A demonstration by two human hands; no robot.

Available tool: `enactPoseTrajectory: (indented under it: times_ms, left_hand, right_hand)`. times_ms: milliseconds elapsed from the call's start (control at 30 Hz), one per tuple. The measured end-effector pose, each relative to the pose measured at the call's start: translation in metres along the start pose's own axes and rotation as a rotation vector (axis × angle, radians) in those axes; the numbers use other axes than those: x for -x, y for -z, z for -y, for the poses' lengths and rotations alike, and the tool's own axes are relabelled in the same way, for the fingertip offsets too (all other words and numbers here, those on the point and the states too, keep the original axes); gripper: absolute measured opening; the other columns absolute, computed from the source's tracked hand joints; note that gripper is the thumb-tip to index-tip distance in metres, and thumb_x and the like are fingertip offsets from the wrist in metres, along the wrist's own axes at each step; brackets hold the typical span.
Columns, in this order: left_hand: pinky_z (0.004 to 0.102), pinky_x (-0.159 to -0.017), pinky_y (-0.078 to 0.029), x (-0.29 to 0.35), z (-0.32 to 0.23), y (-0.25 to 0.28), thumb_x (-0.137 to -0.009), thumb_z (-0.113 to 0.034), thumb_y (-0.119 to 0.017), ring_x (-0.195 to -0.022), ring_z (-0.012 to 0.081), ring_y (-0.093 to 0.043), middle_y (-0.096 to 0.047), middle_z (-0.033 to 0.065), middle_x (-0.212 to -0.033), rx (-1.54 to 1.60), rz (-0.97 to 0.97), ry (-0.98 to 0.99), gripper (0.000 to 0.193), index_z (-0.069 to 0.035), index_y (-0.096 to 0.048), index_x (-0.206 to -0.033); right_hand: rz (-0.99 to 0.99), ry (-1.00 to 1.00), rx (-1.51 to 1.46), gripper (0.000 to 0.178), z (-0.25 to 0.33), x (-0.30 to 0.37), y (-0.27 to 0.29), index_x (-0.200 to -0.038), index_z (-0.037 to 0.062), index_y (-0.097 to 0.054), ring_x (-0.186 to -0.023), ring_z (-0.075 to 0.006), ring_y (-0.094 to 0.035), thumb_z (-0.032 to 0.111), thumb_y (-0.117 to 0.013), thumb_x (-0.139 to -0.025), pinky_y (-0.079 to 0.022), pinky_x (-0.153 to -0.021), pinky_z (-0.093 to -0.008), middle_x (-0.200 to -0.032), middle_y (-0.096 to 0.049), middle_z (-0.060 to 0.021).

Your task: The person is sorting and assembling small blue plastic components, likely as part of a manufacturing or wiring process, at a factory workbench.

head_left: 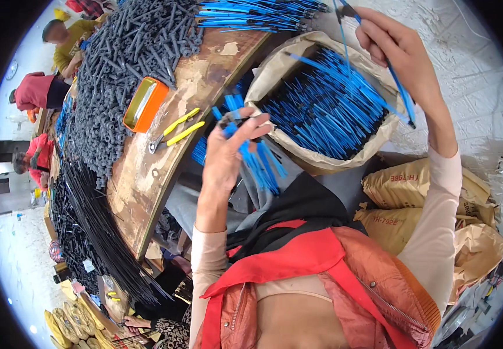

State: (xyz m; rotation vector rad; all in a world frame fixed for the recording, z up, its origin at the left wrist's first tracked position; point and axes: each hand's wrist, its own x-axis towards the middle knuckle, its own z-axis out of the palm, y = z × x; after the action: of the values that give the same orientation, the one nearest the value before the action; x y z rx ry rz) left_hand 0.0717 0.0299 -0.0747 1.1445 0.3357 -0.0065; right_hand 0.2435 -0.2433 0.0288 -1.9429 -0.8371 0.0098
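I see a big, worn bench (141, 180). Beside it is an open paper sack (305, 158) full of thin blue tubes (327, 104). My left grip (228, 142) is wrapped around a small bunch of tubes (261, 163). My right grip (394, 52) pinches some blue tubes (403, 93) near the sack's right side. Yellow-handled pliers (177, 131) lie on the bench.

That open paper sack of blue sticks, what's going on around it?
A person has blue sticks in both bare hands. The left hand grips a short bundle at the sack's left side, and the right hand is raised at its upper right, holding a few blue strips. Many more blue sticks lie in the sack. On the wooden table to the left are yellow-handled pliers, an orange box and a heap of grey parts.
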Motion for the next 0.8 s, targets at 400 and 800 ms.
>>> enactPoseTrajectory:
  times_ms: [400, 800]
  left_hand:
    - [0.0257, -0.069, -0.046, -0.005, 0.017, -0.031, -0.089, -0.016, -0.07, -0.083, 0.0137, -0.065, -0.068, 0.0071, -0.093, -0.002, -0.092, -0.236, 0.025, -0.002, -0.062, -0.109]
    - [0.0289, -0.044, -0.046, 0.093, -0.059, 0.03, -0.092, -0.012, -0.06, -0.06, 0.0297, -0.067, -0.067, 0.0241, -0.081, 0.096, 0.295, -0.154, 0.022, 0.001, -0.05, -0.106]
  right_hand:
    - [0.261, -0.329, -0.784, 0.041, -0.007, 0.066, -0.15, -0.141, 0.0053, -0.043, -0.061, -0.0058, -0.047, 0.013, -0.047, -0.101, -0.037, -0.053, -0.0192, -0.077, -0.054, -0.0024]
    - [0.378, -0.169, 0.498, 0.018, -0.211, 0.062, -0.125, -0.099, 0.0007, -0.062, -0.092, -0.0371, -0.063, 0.015, -0.054, -0.09, -0.051, -0.076, -0.0471, -0.093, -0.065, -0.0195]
